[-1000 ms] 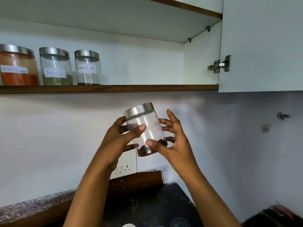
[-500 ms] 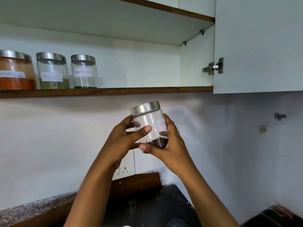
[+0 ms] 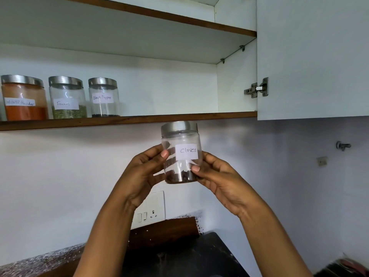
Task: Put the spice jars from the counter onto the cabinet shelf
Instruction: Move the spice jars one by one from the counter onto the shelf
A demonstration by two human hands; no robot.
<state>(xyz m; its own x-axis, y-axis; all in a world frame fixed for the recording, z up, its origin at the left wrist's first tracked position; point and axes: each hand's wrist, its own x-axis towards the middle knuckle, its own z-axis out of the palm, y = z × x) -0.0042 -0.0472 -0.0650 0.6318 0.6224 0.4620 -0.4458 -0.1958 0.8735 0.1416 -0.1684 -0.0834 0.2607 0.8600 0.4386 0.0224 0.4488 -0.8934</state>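
A clear cloves jar (image 3: 180,140) with a steel lid and a white label facing me hangs upright just below the cabinet shelf (image 3: 179,117). My left hand (image 3: 142,172) grips its left side, thumb across the front. My right hand (image 3: 219,180) holds its lower right side, thumb on the glass near the dark cloves. On the shelf's left part stand three lidded jars in a row: an orange powder jar (image 3: 24,97), a fennel jar (image 3: 66,97) and a black pepper jar (image 3: 103,97).
The open cabinet door (image 3: 311,56) stands to the right with its hinge (image 3: 257,89). An upper shelf (image 3: 159,15) runs above. A wall socket (image 3: 151,208) sits below the hands, over the dark counter (image 3: 179,256). A small tap (image 3: 342,145) sticks out of the right wall.
The jar has been turned so its label now faces me, and both hands have lifted it closer to the shelf edge. The camera has tilted upward.
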